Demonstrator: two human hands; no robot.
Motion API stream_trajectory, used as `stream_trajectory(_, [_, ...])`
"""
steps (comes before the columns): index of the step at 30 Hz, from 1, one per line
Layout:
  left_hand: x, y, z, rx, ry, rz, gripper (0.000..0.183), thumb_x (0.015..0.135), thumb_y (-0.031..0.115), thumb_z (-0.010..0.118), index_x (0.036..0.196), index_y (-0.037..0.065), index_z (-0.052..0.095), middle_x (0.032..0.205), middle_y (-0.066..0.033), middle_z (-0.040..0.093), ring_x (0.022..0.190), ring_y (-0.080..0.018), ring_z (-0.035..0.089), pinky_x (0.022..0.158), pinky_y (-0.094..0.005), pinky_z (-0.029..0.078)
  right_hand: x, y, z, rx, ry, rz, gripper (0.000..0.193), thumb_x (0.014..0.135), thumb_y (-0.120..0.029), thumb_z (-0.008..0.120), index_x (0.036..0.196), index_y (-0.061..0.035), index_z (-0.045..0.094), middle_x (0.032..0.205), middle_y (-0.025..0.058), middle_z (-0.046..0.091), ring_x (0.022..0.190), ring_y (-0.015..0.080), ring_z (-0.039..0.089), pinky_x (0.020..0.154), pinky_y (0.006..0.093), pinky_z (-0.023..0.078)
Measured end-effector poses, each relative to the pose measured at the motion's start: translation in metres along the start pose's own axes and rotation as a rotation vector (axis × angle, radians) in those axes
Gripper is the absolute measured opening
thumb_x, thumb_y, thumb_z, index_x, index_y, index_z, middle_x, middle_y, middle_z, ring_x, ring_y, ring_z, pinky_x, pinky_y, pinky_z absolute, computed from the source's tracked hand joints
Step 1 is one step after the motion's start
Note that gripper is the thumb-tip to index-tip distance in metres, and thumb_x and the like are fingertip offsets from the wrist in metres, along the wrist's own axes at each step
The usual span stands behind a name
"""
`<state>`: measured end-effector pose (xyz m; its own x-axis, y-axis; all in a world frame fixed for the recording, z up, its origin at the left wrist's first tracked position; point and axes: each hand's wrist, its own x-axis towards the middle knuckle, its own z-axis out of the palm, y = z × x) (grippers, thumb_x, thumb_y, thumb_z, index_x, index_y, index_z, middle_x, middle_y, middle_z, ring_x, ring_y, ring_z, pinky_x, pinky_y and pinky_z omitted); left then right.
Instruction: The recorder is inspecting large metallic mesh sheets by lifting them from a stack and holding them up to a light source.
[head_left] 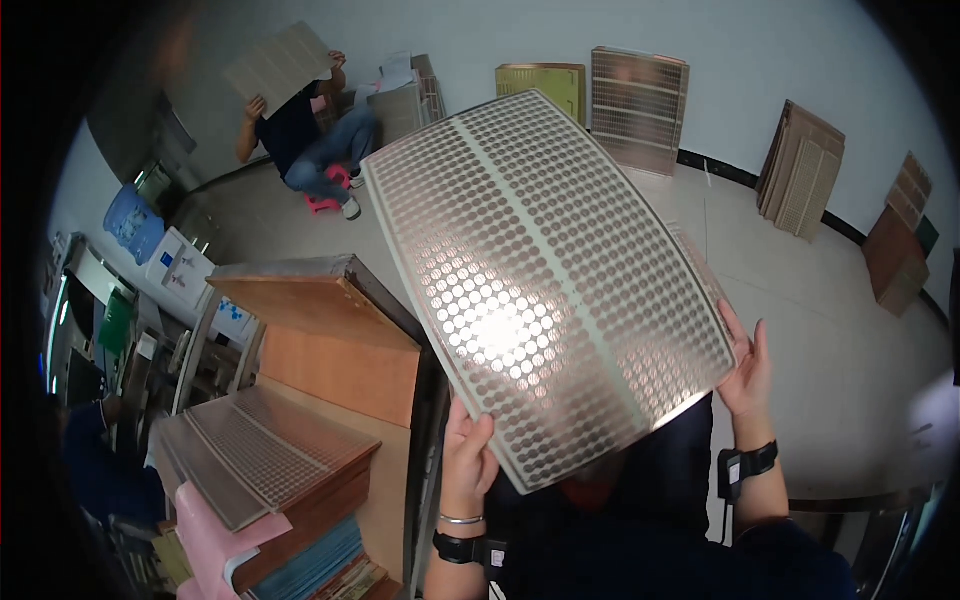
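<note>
A large thin panel point(590, 250), covered in rows of small round copper-coloured discs with pale bands between, is held up in front of me. Light glares off its lower left part. My left hand point(470, 452) grips the lower left edge, thumb on the face. My right hand point(745, 375) holds the right edge near its lower corner, with the fingers partly behind the panel. To my left, a stack of similar disc-patterned panels point(270, 450) rests on a wooden stand point(340, 345) with an upright back.
A pink sheet point(215, 545) hangs by the stack. At the far left, a seated person point(320, 135) holds up another panel point(282, 68). A water dispenser point(180, 265) stands left. More panels point(640, 110) lean on the far wall, with board stacks point(800, 170) farther right.
</note>
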<state>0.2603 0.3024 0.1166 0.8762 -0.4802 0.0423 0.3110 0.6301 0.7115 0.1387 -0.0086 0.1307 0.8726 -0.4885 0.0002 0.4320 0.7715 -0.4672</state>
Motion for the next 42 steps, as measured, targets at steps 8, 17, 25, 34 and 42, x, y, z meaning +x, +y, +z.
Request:
stream_trajectory(8, [0.006, 0.010, -0.014, -0.017, -0.156, 0.016, 0.057, 0.091, 0.033, 0.050, 0.130, -0.005, 0.035, 0.128, -0.0133, 0.048, 0.114, -0.0211, 0.049, 0.097, -0.0339, 0.038, -0.001, 0.002, -0.022, -0.455, -0.136, 0.146, 0.051, 0.088, -0.018, 0.056, 0.130, 0.0035, 0.036, 0.120, 0.0149, 0.053, 0.106, 0.0202, 0.055, 0.089, 0.0328, 0.046])
stream_trajectory(17, [0.000, -0.042, 0.020, -0.229, 0.175, 0.054, 0.052, 0.096, 0.037, 0.036, 0.138, 0.009, 0.026, 0.139, -0.0094, 0.035, 0.126, -0.0241, 0.037, 0.104, -0.0414, 0.030, -0.019, 0.101, -0.006, -0.189, -0.170, 0.175, 0.043, 0.090, -0.010, 0.051, 0.130, -0.0056, 0.036, 0.129, 0.0091, 0.047, 0.115, 0.0216, 0.048, 0.092, 0.0392, 0.044])
stream_trajectory(25, [-0.009, -0.001, -0.057, -0.063, 0.416, 0.032, 0.029, 0.096, 0.019, 0.041, 0.118, 0.001, 0.048, 0.113, -0.0101, 0.057, 0.102, -0.0191, 0.057, 0.088, -0.0326, 0.047, 0.018, -0.023, -0.042, -0.093, 0.004, -0.245, 0.041, 0.094, -0.020, 0.042, 0.128, 0.0028, 0.039, 0.129, 0.0171, 0.046, 0.118, 0.0263, 0.046, 0.100, 0.0410, 0.038])
stream_trajectory(34, [-0.031, 0.027, -0.081, 0.262, 0.506, 0.060, 0.032, 0.092, 0.023, 0.048, 0.116, 0.001, 0.052, 0.110, -0.0071, 0.058, 0.100, -0.0171, 0.054, 0.088, -0.0315, 0.042, -0.011, -0.057, -0.023, -0.568, 0.149, -0.271, 0.041, 0.093, -0.016, 0.042, 0.127, 0.0061, 0.042, 0.119, 0.0169, 0.054, 0.102, 0.0183, 0.058, 0.088, 0.0274, 0.047])
stream_trajectory(42, [-0.037, 0.035, -0.095, 0.349, 0.525, 0.073, 0.036, 0.093, 0.028, 0.046, 0.117, 0.002, 0.051, 0.111, -0.0066, 0.057, 0.102, -0.0166, 0.052, 0.090, -0.0314, 0.040, -0.016, -0.055, -0.004, -0.726, 0.112, -0.173, 0.045, 0.091, -0.023, 0.052, 0.126, 0.0055, 0.045, 0.093, 0.0080, 0.062, 0.079, 0.0095, 0.059, 0.072, 0.0210, 0.049])
